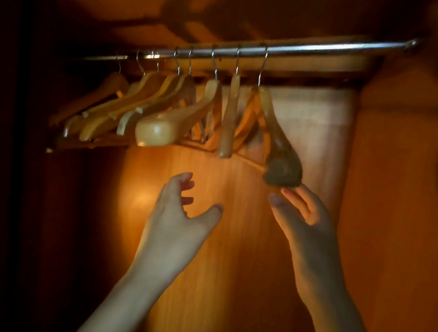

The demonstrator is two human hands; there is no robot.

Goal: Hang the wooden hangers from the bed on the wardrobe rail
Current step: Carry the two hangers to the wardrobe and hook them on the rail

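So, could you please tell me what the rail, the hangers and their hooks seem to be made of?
The rail looks like polished metal, with a bright streak along it. The hangers look like pale, smooth wood, probably varnished, given the soft sheen. Their hooks look like thin silvery metal wire.

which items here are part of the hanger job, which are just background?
Job:
- wooden hangers, hooked on the rail
- rightmost hanger, right hand at its end
- wardrobe rail
- left hand, open, empty

Background:
- wardrobe back panel
- side wall
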